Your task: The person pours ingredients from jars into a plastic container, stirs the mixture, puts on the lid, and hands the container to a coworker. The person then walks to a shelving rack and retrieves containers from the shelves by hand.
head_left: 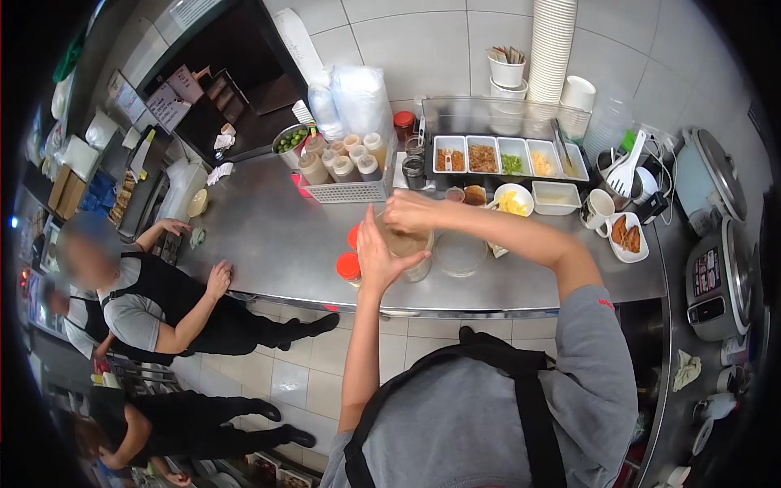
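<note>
A clear round container (418,268) with brownish contents stands near the front edge of the steel counter. My left hand (381,254) is braced round its left side, thumb across the front and fingers pointing up. Over the container's mouth, my right hand (409,211) is closed in a fist; whatever it grips is hidden from view. Just left of my left hand stands a red-lidded jar (349,267), with another red lid (354,237) partly covered behind it. A clear round lid (460,253) lies on the counter to the right of the container.
Behind are a basket of squeeze bottles (346,192), a topping rack (511,161) and a bowl of yellow pieces (514,200). A mug (598,208), a dish of browned food (626,237) and cookers (719,281) are rightward. Co-workers (146,297) stand left, one person's hand on the counter.
</note>
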`<state>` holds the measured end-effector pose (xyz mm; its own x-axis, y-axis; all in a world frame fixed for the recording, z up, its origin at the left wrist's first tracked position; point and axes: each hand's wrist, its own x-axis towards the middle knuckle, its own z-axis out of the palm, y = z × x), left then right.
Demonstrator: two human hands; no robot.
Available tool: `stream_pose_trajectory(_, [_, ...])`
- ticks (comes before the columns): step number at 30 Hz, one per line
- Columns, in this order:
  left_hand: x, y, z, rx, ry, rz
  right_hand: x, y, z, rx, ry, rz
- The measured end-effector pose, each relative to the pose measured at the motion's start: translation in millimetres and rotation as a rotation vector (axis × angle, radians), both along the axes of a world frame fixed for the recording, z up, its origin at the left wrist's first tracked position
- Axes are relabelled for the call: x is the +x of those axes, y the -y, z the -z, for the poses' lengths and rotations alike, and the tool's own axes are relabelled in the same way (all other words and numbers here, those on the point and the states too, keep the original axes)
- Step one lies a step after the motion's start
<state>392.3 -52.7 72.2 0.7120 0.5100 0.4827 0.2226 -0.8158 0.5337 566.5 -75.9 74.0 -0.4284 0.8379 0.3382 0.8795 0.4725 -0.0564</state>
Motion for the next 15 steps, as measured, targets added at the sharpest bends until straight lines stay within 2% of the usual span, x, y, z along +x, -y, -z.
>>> stream_pose_trajectory(2, [1,-2,2,-0.014,0.005,0.016,-18,8,4,-0.162,-0.274,-0.027])
stream_pose_trajectory(5, [2,-2,3,-0.009,0.014,0.020,-8,22,-19,-0.431,-0.237,-0.141])
stream_pose_trajectory(6, [1,-2,3,-0.002,0.015,0.017,0,15,-13,-0.348,-0.010,-0.045])
stream_pose_trajectory(7, [1,-2,3,0.005,0.012,0.013,-1,19,-31,-0.314,0.116,0.032])
stream_pose_trajectory(9, [1,-1,4,0.019,0.009,0.006,5,-5,-12,-0.173,0.305,0.051])
stream_pose_trajectory(12, [2,-1,4,-0.006,0.026,0.031,-11,-9,18,-0.154,-0.258,-0.072])
stream_pose_trajectory(15, [3,-3,7,0.022,0.028,0.019,-7,11,-13,-0.430,-0.210,-0.123])
